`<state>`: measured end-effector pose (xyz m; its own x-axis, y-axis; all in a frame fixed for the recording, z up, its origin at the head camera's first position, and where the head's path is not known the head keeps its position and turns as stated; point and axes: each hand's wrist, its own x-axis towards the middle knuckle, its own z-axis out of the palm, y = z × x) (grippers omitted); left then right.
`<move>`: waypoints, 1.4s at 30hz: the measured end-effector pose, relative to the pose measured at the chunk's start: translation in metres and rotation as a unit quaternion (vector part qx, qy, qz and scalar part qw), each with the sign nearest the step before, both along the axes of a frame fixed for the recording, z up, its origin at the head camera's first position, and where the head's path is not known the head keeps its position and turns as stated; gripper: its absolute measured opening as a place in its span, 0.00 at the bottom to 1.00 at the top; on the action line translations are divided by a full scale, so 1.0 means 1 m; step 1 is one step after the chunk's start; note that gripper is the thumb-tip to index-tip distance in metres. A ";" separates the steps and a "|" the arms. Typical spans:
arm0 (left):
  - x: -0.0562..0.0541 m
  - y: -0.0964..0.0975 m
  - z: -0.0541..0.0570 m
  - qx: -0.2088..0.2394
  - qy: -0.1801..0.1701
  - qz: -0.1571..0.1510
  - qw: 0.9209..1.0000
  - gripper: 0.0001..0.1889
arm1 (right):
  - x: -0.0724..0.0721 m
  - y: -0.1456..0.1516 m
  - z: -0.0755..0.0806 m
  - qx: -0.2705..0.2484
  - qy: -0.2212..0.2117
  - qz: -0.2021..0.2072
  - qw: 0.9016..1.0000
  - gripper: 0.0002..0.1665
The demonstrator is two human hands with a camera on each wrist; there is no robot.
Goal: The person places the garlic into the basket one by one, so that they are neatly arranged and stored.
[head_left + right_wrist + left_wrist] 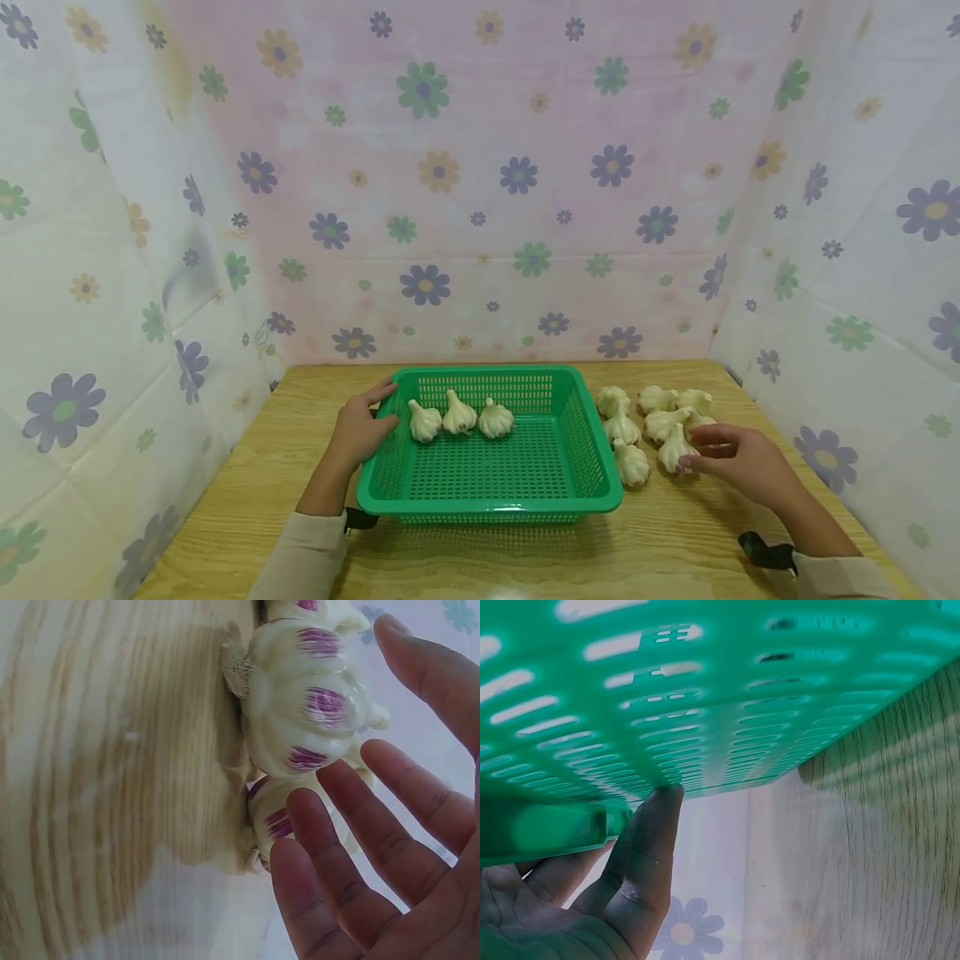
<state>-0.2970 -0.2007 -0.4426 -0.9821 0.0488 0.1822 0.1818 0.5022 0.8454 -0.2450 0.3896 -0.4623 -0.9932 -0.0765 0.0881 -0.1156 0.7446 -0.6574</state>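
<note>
A green plastic basket (491, 506) stands on the table with three garlic bulbs (459, 413) in a row toward its back left. My left hand (362, 429) holds the basket by its left rim; in the left wrist view, a fingertip (667, 796) presses the slotted outer wall while other fingers pass behind the rim. On the right, my right hand (738, 462) reaches around the nearest garlic bulb (677, 454) of a loose group, thumb and fingers spread on either side. Seen from the right wrist, purple-streaked garlic (307, 697) lies beside the fingertips, none of them curled round it.
Several more garlic bulbs (663, 423) lie close together right of the basket, one of them (632, 463) right at its wall. The wooden table (247, 492) is enclosed by flower-patterned cloth (487, 208) at the back and both sides.
</note>
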 end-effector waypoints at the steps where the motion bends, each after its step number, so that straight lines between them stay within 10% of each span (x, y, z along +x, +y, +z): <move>1: 0.000 0.000 0.000 0.000 0.000 0.000 1.000 0.33 | 0.000 0.000 0.000 -0.001 -0.002 0.000 1.000 0.37; 42: 0.002 0.001 0.002 0.000 0.000 0.002 1.000 0.32 | -0.005 -0.005 0.008 0.014 0.006 0.003 1.000 0.44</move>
<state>-0.2952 -0.2000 -0.4404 -0.9824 0.0442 0.1817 0.1790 0.5034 0.8453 -0.2501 0.3847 -0.4547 -0.9916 -0.0841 0.0981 -0.1274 0.7618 -0.6351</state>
